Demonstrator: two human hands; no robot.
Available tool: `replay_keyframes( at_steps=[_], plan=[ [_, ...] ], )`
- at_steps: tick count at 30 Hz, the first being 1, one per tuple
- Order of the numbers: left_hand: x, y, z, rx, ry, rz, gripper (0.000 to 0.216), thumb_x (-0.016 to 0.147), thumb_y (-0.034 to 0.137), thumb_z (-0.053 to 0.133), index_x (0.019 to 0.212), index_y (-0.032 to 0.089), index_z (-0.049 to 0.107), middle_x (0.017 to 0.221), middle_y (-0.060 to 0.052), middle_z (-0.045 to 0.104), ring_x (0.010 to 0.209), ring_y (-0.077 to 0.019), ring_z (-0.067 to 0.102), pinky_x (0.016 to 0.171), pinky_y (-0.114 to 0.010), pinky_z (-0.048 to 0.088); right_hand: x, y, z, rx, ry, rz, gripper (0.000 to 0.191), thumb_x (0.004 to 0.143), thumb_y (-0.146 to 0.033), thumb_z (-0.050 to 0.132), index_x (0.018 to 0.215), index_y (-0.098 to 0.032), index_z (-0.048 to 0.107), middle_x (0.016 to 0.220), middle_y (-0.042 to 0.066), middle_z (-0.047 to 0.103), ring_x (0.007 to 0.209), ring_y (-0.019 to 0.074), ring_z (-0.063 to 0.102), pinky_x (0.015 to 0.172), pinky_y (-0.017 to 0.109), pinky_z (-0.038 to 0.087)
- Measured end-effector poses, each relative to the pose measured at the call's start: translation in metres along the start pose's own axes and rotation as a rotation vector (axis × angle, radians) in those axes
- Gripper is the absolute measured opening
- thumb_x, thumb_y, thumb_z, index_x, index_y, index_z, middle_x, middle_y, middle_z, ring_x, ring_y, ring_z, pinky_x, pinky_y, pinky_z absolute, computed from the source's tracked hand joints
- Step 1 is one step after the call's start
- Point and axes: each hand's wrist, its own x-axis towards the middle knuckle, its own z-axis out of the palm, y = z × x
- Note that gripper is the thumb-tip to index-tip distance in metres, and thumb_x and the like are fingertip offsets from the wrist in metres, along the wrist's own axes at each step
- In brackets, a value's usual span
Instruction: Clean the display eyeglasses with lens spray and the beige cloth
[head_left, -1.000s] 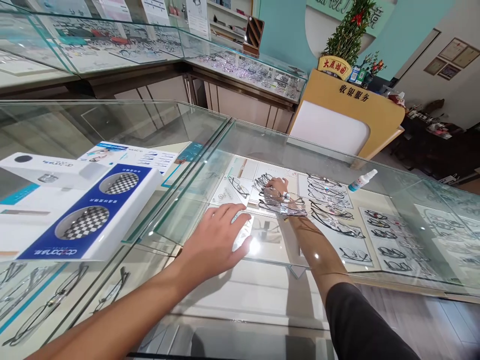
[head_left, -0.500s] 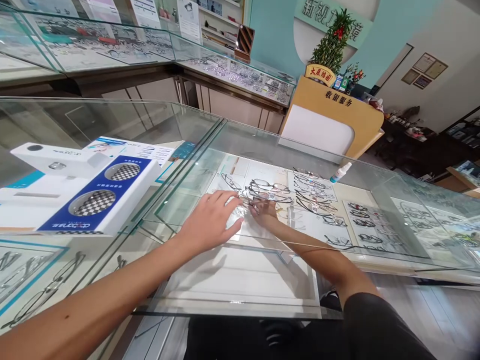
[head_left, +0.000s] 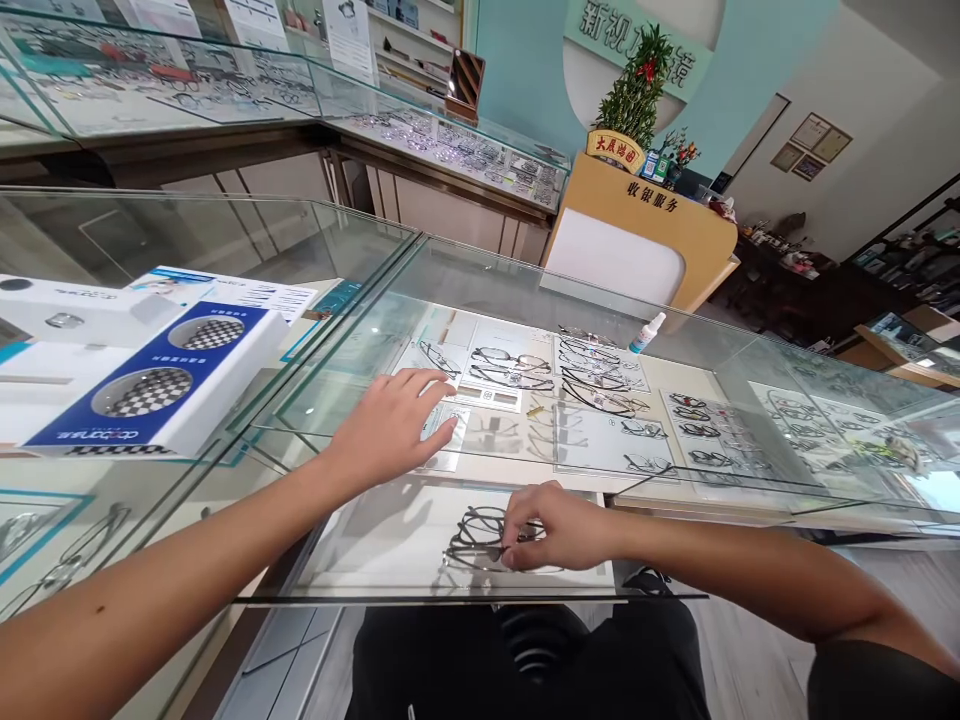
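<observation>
My left hand (head_left: 394,425) lies open, its fingers stretched out over the glass counter top (head_left: 360,235), above the displayed frames. In front of me, my right hand (head_left: 559,530) has its fingers curled around several dark-rimmed eyeglasses (head_left: 474,540) bunched together. These glasses are over a white tray surface (head_left: 375,545) near the counter's front edge. Part of them is hidden behind the right fingers. I cannot tell whether their lower rims touch the surface. Beyond the hands, two pairs of eyeglasses (head_left: 510,368) lie on a white display panel.
A blue-and-white display box (head_left: 157,385) stands on the counter at left. Toward the back sits a small spray bottle (head_left: 647,333). More eyeglasses (head_left: 600,375) fill the case to the right. A wooden cashier desk (head_left: 637,230) stands beyond.
My right hand has come back toward me from the display panel, bringing several eyeglasses over the white tray surface. The left hand stays over the glass, and the view has shifted slightly.
</observation>
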Motion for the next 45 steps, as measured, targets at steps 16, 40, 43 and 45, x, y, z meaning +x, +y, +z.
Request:
replay_keyframes(
  at_steps=[16, 40, 43, 45],
  plan=[
    [0.001, 0.004, -0.006, -0.041, 0.022, 0.002, 0.037, 0.105, 0.042, 0.055, 0.126, 0.02, 0.076, 0.144, -0.019, 0.073, 0.133, -0.0405, 0.065, 0.105, -0.057, 0.052, 0.108, -0.055, -0.196, -0.736, 0.446, -0.279, 0.026, 0.103, -0.044, 0.07, 0.098, -0.023, 0.083, 0.117, 0.006, 0.076, 0.123, 0.0309, 0.066, 0.118, 0.052, 0.032],
    [-0.002, 0.004, -0.002, -0.014, 0.005, -0.003, 0.037, 0.107, 0.04, 0.053, 0.13, 0.018, 0.072, 0.147, -0.019, 0.071, 0.135, -0.0401, 0.065, 0.108, -0.061, 0.052, 0.16, 0.006, -0.211, -0.801, 0.412, -0.18, 0.017, 0.097, -0.037, 0.074, 0.101, -0.023, 0.082, 0.126, 0.01, 0.077, 0.133, 0.031, 0.066, 0.138, 0.068, 0.014],
    [-0.001, 0.005, -0.003, -0.023, 0.007, -0.005, 0.037, 0.107, 0.04, 0.054, 0.13, 0.018, 0.073, 0.146, -0.019, 0.072, 0.134, -0.0408, 0.066, 0.108, -0.062, 0.052, 0.156, 0.006, -0.209, -0.824, 0.429, -0.188, 0.016, 0.098, -0.037, 0.074, 0.1, -0.024, 0.083, 0.123, 0.01, 0.077, 0.135, 0.0328, 0.065, 0.138, 0.07, 0.016],
    [-0.001, 0.005, -0.003, -0.03, 0.01, -0.008, 0.036, 0.106, 0.04, 0.055, 0.129, 0.019, 0.073, 0.145, -0.019, 0.072, 0.134, -0.041, 0.066, 0.108, -0.062, 0.052, 0.154, 0.006, -0.209, -0.841, 0.438, -0.182, 0.015, 0.098, -0.036, 0.074, 0.1, -0.025, 0.083, 0.122, 0.01, 0.078, 0.138, 0.0333, 0.064, 0.138, 0.07, 0.016]
  ],
)
